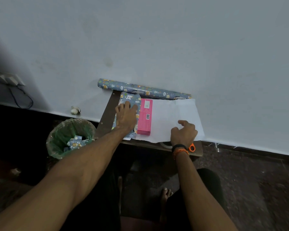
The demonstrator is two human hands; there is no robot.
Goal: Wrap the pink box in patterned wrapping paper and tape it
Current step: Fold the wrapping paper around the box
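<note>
While hands (126, 115) press paper, bin (57, 139) holds wrapping scraps (75, 142)

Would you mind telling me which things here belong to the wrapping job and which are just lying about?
In use: pink box; wrapping paper sheet, one flap folded over the box under the left hand; right hand at the sheet's near edge; paper roll; tape roll; scissors.

Lying about: bin holding scraps; wall charger.

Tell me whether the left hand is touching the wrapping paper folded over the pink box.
Touching. The head view shows the left hand lying flat on the patterned wrapping paper, pressing the flap down over the pink box, with no gap visible.
</note>
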